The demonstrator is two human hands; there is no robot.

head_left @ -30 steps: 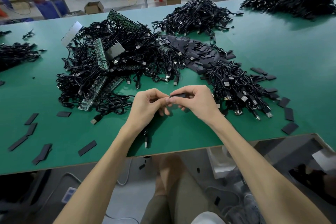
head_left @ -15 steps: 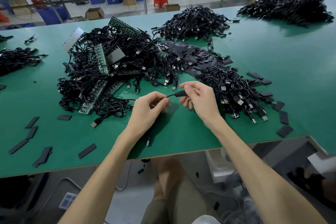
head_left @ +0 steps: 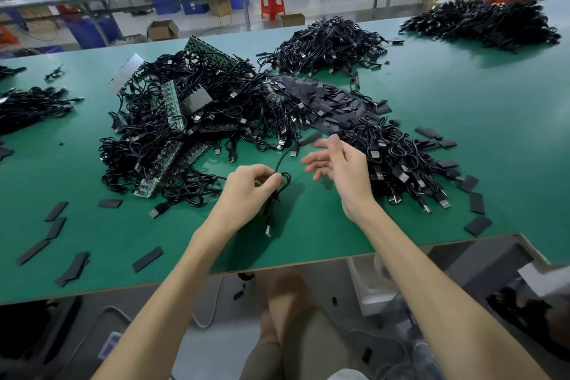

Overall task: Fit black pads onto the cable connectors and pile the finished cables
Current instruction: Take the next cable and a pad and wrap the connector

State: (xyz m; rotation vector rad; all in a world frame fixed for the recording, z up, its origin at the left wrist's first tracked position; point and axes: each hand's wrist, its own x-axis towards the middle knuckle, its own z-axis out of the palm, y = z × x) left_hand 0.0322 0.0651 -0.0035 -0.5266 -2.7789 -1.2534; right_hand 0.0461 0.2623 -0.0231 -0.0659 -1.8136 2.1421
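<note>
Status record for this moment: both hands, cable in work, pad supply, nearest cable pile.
left hand: grips the looped cable, connector hanging down
right hand: open, fingers spread, holding nothing
pad heap: beyond both hands
cable pile: just right of the right hand

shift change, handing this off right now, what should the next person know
Left hand grips a coiled cable over the green table; right hand open, empty.
Loose black pads heaped behind the hands; one cable pile to their right, a bigger tangled pile to their left.
Cannot tell whether the held cable's pad is fitted. Many cables remain.
</note>
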